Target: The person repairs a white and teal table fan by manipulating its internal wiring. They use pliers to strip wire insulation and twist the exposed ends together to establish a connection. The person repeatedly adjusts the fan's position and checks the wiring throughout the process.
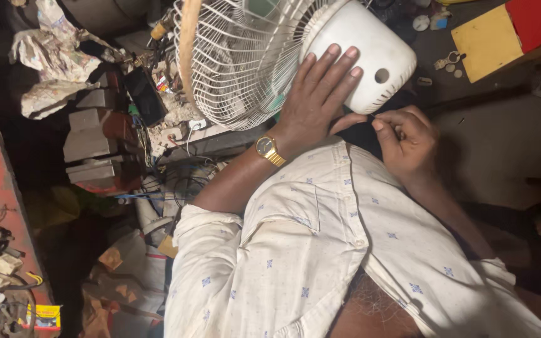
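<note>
**Two hands at the back of a white fan**

The left hand (320, 87) lies flat, with the fingers spread, on the white motor housing (361, 53) of a fan. Its grip is wide open and only presses on the housing; a gold wristwatch (267, 148) sits on that wrist. The right hand (408, 141) is just beside the lower edge of the housing, with the fingertips pinched narrow together. What it pinches is too small to tell. The white wire grille (239, 62) of the fan stands in front of the person's chest, and the housing has one round hole in its side.

No open container shows its contents clearly. At the left, grey and brown blocks (98, 147) are stacked near loose wires. Crumpled paper (51, 59) lies above them. In the lower left corner there is a small yellow packet (46, 316) with a red and blue label, lying beside a tangle of electric parts. At the top right, a flat yellow piece (480, 40) touches a red box (540, 22), and some small metal bits lie near them.
</note>
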